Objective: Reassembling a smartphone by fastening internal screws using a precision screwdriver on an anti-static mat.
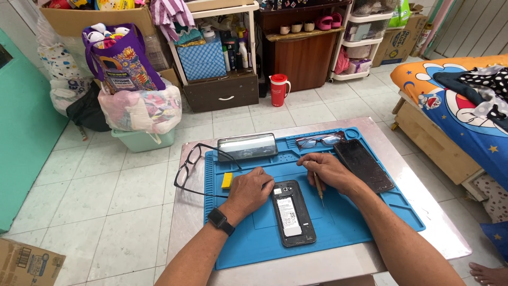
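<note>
**A:** Where does the work stand?

**B:** The opened phone (292, 213) lies back-up on the blue repair mat (370, 212), its rear cover off, so the battery with its white label shows. The left hand (253, 190) rests on the mat with its fingertips pressed to the phone's top left corner, steadying it. The right hand (329, 170) is closed around a thin screwdriver (319, 188), tip pointing down just right of the phone. The hands sit apart, either side of the phone's upper end. I'd judge this as the screw-removal stage.

**A:** And what would the next move need?

**B:** Probably a precise tip placement on a small screw near the top edge, with the left hand keeping the phone from sliding.

**A:** Anything else on the table?

**B:** The removed black back cover (364, 165) lies at the right, a small yellow block (227, 180) at the left, a clear rectangular case (247, 146) at the mat's far edge, and two pairs of glasses.

**A:** Packages or signs?

**B:** A brown carton (27, 263) with a barcode label at lower left, a printed purple tote bag (123, 61) upper left, a printed cardboard box (398, 42) upper right.
</note>
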